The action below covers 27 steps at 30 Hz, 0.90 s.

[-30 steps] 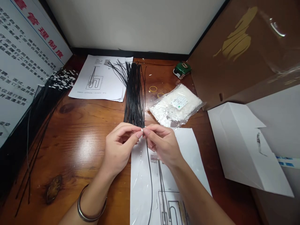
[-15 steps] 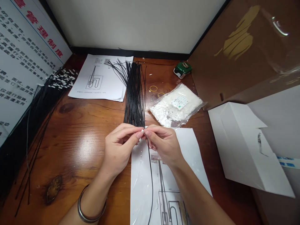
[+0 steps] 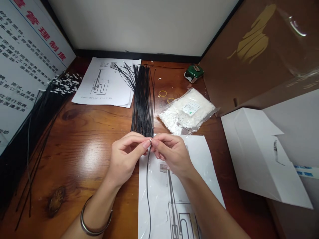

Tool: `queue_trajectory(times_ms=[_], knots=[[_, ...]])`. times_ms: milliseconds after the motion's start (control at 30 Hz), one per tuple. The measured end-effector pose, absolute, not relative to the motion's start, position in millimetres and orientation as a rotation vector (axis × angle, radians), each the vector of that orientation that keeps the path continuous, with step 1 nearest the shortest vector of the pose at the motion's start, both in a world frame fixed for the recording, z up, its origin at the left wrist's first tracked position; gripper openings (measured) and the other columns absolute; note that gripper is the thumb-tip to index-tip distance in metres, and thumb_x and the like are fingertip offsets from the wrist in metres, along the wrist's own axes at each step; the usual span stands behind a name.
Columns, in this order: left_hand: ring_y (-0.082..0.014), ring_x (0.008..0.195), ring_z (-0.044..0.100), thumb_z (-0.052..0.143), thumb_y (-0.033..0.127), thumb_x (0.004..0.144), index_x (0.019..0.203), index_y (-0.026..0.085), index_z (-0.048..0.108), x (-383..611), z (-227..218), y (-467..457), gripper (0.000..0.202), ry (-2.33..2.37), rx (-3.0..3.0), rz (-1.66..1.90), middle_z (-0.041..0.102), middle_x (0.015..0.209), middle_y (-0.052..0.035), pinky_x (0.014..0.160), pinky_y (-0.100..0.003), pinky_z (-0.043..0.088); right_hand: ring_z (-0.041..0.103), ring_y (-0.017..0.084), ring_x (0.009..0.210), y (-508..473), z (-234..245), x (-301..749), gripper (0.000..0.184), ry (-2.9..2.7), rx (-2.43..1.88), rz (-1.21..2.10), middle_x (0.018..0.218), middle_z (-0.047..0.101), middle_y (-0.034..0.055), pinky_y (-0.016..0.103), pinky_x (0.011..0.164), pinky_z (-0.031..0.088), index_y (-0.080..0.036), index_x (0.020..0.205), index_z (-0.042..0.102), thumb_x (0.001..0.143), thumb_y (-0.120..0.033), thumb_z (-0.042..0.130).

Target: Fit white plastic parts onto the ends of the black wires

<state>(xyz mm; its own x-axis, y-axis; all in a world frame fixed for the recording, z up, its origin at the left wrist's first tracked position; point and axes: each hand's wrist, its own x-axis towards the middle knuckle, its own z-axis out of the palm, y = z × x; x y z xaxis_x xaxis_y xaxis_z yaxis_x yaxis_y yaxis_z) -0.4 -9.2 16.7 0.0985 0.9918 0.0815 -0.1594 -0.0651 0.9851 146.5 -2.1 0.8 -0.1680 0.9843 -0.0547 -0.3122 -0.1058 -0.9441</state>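
Note:
My left hand [image 3: 126,159] and my right hand [image 3: 169,152] meet fingertip to fingertip above a wooden table [image 3: 82,132]. Both pinch a tiny white connector [image 3: 150,140] at the top end of one thin black wire [image 3: 147,192]. That wire hangs down over a drawing sheet under clear film [image 3: 161,186]. A metal bangle rings my left wrist. Just beyond my fingers lies a straight bundle of black wires [image 3: 143,99].
A clear bag of white connectors [image 3: 186,111] lies right of the bundle. A second drawing sheet [image 3: 107,83] sits at the back, a green tape measure [image 3: 193,73] and rubber bands [image 3: 162,94] too. Finished wires with white ends [image 3: 53,96] fan along the left. A white box [image 3: 264,156] stands right.
The hanging black wire has swung left, from under my right hand toward the gap between the hands. Both hands stayed pinched together and shifted slightly left.

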Motion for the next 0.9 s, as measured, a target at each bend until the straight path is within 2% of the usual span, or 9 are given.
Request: queue_trajectory(times_ms=[233, 400, 533, 700, 900], knots=[[-0.0104, 0.063, 0.061, 0.065, 0.014, 0.084, 0.088, 0.020, 0.077, 4, 12, -10, 0.014, 1.120, 1.517, 1.376, 0.069, 0.080, -0.0035, 0.055, -0.021, 0.050, 0.042, 0.005, 0.040, -3, 1, 146, 0.012, -1.039, -1.017, 1.420, 0.055, 0.062, -0.0029, 0.021, 0.038, 0.032, -0.020, 0.070, 0.072, 0.077, -0.030, 0.072], [-0.0110, 0.070, 0.062, 0.064, 0.008, 0.082, 0.096, 0.017, 0.074, 2, 7, -10, 0.019, 1.248, 1.923, 1.434, 0.067, 0.082, -0.0042, 0.061, -0.022, 0.051, 0.044, 0.006, 0.042, -4, 5, 142, 0.010, -1.116, -1.118, 1.250, 0.059, 0.063, -0.0015, 0.023, 0.040, 0.036, -0.020, 0.069, 0.073, 0.077, -0.025, 0.070], [-0.0108, 0.069, 0.062, 0.064, 0.007, 0.082, 0.095, 0.013, 0.073, 0, 5, -10, 0.017, 1.262, 2.062, 1.437, 0.068, 0.082, -0.0056, 0.062, -0.022, 0.052, 0.048, 0.008, 0.046, -6, 3, 141, 0.010, -1.219, -1.111, 1.132, 0.063, 0.066, -0.0004, 0.024, 0.043, 0.039, -0.021, 0.072, 0.074, 0.080, -0.020, 0.067], [-0.0114, 0.070, 0.064, 0.064, 0.006, 0.081, 0.093, 0.014, 0.073, 0, 5, -9, 0.017, 1.282, 2.110, 1.422, 0.070, 0.082, -0.0057, 0.063, -0.023, 0.054, 0.056, 0.011, 0.055, -7, 0, 142, 0.012, -1.344, -1.120, 1.030, 0.068, 0.069, 0.0017, 0.026, 0.050, 0.045, -0.020, 0.078, 0.076, 0.082, -0.018, 0.065], [-0.0119, 0.072, 0.065, 0.065, 0.004, 0.080, 0.090, 0.014, 0.074, 1, 7, -9, 0.017, 1.258, 2.014, 1.433, 0.071, 0.083, -0.0057, 0.067, -0.024, 0.055, 0.056, 0.011, 0.054, -8, 1, 141, 0.013, -1.381, -1.124, 0.974, 0.067, 0.069, 0.0019, 0.027, 0.049, 0.045, -0.018, 0.078, 0.075, 0.083, -0.017, 0.063]])
